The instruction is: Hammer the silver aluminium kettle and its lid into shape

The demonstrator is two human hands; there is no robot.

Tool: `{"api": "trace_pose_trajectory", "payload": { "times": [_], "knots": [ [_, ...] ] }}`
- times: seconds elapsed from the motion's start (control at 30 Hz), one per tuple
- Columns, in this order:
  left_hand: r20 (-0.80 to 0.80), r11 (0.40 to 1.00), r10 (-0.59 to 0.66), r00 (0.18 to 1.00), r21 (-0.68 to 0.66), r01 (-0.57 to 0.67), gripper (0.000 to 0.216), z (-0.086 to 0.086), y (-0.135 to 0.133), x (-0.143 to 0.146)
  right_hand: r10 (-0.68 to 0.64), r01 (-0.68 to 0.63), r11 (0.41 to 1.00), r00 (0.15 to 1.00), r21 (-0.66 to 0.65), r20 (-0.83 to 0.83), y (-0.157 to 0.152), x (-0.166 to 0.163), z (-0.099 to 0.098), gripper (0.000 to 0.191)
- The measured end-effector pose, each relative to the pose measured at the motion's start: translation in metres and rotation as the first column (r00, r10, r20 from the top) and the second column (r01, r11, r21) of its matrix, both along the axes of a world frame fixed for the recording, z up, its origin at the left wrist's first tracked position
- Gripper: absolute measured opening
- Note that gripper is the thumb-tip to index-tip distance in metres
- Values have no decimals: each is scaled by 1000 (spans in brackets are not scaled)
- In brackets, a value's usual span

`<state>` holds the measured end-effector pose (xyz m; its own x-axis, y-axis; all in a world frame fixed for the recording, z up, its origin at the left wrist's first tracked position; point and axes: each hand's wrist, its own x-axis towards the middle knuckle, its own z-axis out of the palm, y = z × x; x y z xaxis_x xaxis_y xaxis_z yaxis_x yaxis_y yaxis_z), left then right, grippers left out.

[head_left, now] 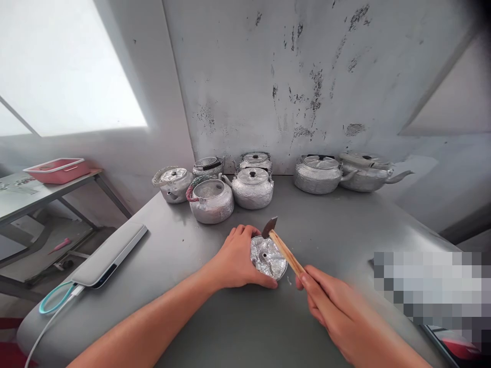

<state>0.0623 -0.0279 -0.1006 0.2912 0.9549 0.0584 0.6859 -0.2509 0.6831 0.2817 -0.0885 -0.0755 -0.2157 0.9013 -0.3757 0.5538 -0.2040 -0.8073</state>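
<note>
A round, dented silver kettle lid (268, 260) with a small hole in its middle is tilted up at the centre of the grey table. My left hand (241, 258) is closed around its left side, thumb along the lower edge and fingers over the top. My right hand (330, 301) grips the wooden handle of a small hammer (286, 249). The hammer's dark metal head is at the lid's upper rim; whether it touches the rim I cannot tell.
Several silver kettles stand along the wall, among them a lidless kettle (211, 202) and a lidded kettle (253, 189). A grey power bank (111, 255) with a white cable lies at left. Beyond it, a pink basket (57, 171) rests on a side table. Something pixelated covers the right.
</note>
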Motion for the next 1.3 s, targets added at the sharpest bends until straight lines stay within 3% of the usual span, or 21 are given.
{"api": "trace_pose_trajectory", "payload": {
  "times": [0.17,0.37,0.53,0.7,0.8,0.93,1.1,1.3],
  "knots": [
    [18,1000,-12,1000,-15,12,92,2,1,0,25,-27,995,999,98,27,-2,6,-17,36],
    [20,1000,-8,1000,-26,9,94,2,0,-1,69,-72,995,997,68,41,-1,8,-32,41],
    [-14,999,-11,1000,-45,10,96,8,0,-5,77,-80,994,996,68,50,0,3,-19,38],
    [-21,998,-27,999,-51,25,98,13,0,-7,11,-13,998,999,-68,-33,-1,-2,-5,36],
    [-53,998,-20,998,-58,17,99,14,1,-6,7,-10,997,999,-75,-40,-1,-2,-4,37],
    [-119,998,-62,991,-30,58,84,18,0,-6,18,-21,998,999,-65,-42,-1,-1,-6,36],
    [-180,997,-59,982,-59,49,93,25,-4,-8,-8,4,998,998,-63,-59,-1,-2,-5,36],
    [-227,996,-66,972,-73,51,85,26,-10,-3,-15,9,997,997,-73,-80,-3,-3,-7,35]
  ]
}}
